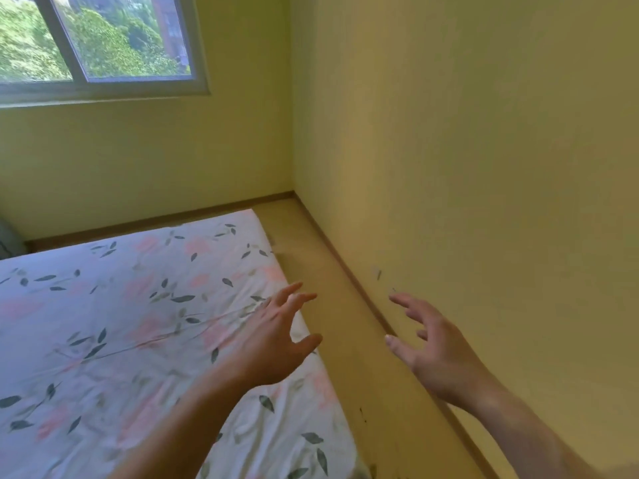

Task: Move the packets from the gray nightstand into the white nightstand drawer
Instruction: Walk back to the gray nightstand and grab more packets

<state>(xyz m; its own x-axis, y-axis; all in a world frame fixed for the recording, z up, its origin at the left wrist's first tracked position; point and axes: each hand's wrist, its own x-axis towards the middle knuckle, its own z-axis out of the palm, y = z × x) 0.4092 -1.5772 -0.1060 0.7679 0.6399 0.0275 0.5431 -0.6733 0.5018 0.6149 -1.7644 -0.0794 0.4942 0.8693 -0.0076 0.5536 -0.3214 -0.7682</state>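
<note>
1. The pale yellow painted walls [466, 150] meet in a corner and fill most of the view.
2. The bed with a white sheet printed with pink flowers and grey-green leaves [121, 323] takes up the lower left; its corner points toward the room's corner.
3. The white-framed window [103, 81] sits upper left, with green trees behind the glass.
4. The strip of tan wooden floor [345, 340] runs between the bed's edge and the right wall, bordered by a brown skirting board [363, 299].
5. The left hand [276, 340] hangs over the bed's right edge, fingers spread and loosely extended, holding nothing.
6. The right hand [435, 350] hangs near the right wall above the skirting board, fingers spread and slightly bent, thumb apart, holding nothing.
7. The packets and both nightstands are outside this view, so where they are cannot be told.
</note>
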